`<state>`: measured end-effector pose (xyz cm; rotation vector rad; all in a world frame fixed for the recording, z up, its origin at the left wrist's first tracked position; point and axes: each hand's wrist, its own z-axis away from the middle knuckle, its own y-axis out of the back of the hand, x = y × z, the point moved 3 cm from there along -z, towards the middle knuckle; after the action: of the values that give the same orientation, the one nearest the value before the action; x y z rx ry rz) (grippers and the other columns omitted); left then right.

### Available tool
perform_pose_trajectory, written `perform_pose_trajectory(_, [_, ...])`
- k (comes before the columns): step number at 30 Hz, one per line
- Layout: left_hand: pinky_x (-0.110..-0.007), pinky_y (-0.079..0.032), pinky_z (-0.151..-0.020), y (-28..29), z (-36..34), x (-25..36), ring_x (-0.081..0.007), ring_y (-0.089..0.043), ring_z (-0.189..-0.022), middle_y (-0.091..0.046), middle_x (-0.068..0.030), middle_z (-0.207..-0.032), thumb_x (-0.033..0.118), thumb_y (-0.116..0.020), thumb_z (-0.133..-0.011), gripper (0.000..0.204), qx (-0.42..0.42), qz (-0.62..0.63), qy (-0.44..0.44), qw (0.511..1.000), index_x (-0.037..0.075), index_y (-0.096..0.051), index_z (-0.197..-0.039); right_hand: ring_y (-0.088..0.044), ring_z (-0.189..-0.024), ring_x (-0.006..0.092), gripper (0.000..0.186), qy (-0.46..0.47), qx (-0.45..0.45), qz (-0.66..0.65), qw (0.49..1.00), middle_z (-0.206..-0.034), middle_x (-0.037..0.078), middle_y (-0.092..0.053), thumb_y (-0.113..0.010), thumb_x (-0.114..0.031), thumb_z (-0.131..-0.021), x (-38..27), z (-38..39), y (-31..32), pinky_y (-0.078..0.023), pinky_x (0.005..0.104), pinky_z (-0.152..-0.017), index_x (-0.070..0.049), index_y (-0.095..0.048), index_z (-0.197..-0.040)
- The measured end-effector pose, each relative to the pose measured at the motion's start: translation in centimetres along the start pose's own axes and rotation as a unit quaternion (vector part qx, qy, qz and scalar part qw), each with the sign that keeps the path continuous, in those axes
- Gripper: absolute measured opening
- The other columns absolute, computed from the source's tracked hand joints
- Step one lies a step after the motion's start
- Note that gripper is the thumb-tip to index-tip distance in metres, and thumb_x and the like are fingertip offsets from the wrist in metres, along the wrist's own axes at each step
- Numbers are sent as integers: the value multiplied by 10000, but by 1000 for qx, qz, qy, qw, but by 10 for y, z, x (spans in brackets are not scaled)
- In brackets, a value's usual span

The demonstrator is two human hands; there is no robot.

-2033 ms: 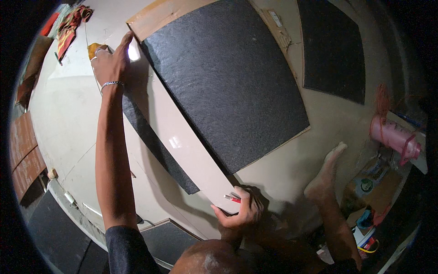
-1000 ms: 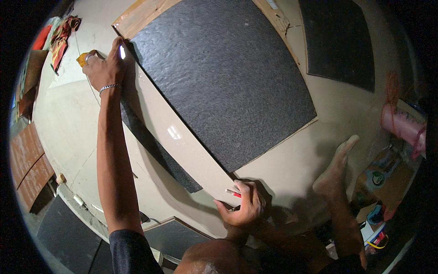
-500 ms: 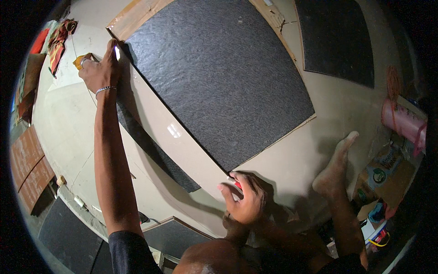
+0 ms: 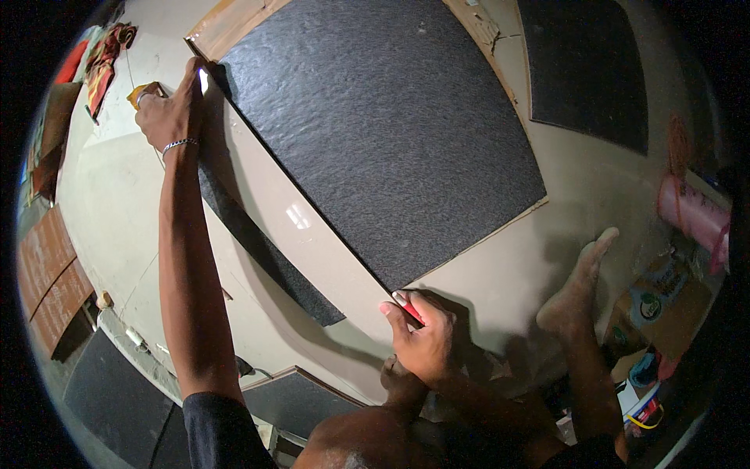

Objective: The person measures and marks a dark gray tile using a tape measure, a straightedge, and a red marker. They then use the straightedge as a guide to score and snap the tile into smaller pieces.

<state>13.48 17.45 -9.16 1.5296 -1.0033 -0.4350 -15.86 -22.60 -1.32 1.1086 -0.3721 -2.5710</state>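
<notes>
A long, glossy off-white tile strip (image 4: 314,244) lies diagonally along the left edge of a large speckled dark grey tile (image 4: 371,133), over a narrow dark strip (image 4: 267,264). My left hand (image 4: 169,105) grips the far end of the white strip, thumb along its edge, beside a small yellow object (image 4: 134,97) that I cannot make out clearly. At the near end, my right hand (image 4: 422,336) is closed round a red marker-like tool (image 4: 411,309), its light tip at the seam between white strip and dark tile, thumb near the strip's edge.
Another dark tile (image 4: 584,74) lies at upper right, brown boards (image 4: 48,273) and bunched cloths (image 4: 105,66) at left. A pink cylinder (image 4: 691,215), cardboard (image 4: 656,309) and small items sit at right by my bare foot (image 4: 572,301). More dark tiles (image 4: 117,399) lie lower left.
My right hand has moved up to the seam, bringing the red tool's tip to the dark tile's corner. My left hand stays at the strip's far end, shifted slightly in view.
</notes>
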Motion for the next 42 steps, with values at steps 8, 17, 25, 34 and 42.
perform_pose_trajectory(8, [-446, -553, -972, 14, 0, 7, -406, -731, -1040, -742, -281, -1041, 831, -823, -588, 1085, -45, -3, 61, 997, -125, -715, -1090, -723, -720, 281, 259, 38, 21, -6, 999, -816, 200, -718, -775, -202, -932, 0, -3, -1, -548, 355, -685, 39, -687, -904])
perform_pose_trajectory(17, [-428, -545, -1003, 19, 11, 16, -390, -722, -1094, -729, -291, -1145, 800, -857, -557, 1109, -2, 44, 59, 997, -101, -701, -1184, -739, -786, 283, 300, 27, -12, 9, 1000, -868, 210, -735, -762, -250, -947, 2, -7, 1, -563, 364, -728, 45, -707, -961])
perform_pose_trajectory(25, [-422, -536, -1006, 18, 15, 17, -374, -721, -1093, -735, -273, -1120, 821, -833, -575, 1100, 11, 57, 53, 997, -93, -705, -1175, -766, -906, 310, 338, -23, -26, 11, 999, -961, 219, -762, -755, -285, -954, 5, -6, 0, -583, 379, -816, 42, -735, -1037])
perform_pose_trajectory(34, [-425, -550, -1008, 27, 23, 28, -403, -722, -1099, -721, -307, -1158, 746, -871, -583, 1089, 18, 73, 40, 996, -131, -684, -1200, -637, -673, 221, 278, 36, 11, -29, 999, -764, 186, -674, -756, -205, -951, 4, -7, -4, -517, 339, -673, 52, -669, -888])
perform_pose_trajectory(42, [-445, -579, -905, 26, 27, 28, -394, -724, -1039, -722, -297, -1089, 732, -883, -596, 1044, 35, 88, 36, 995, -128, -686, -1155, -745, -829, 292, 234, 15, -45, 56, 997, -901, 211, -748, -745, -187, -949, -3, -7, 4, -568, 369, -765, 43, -718, -983])
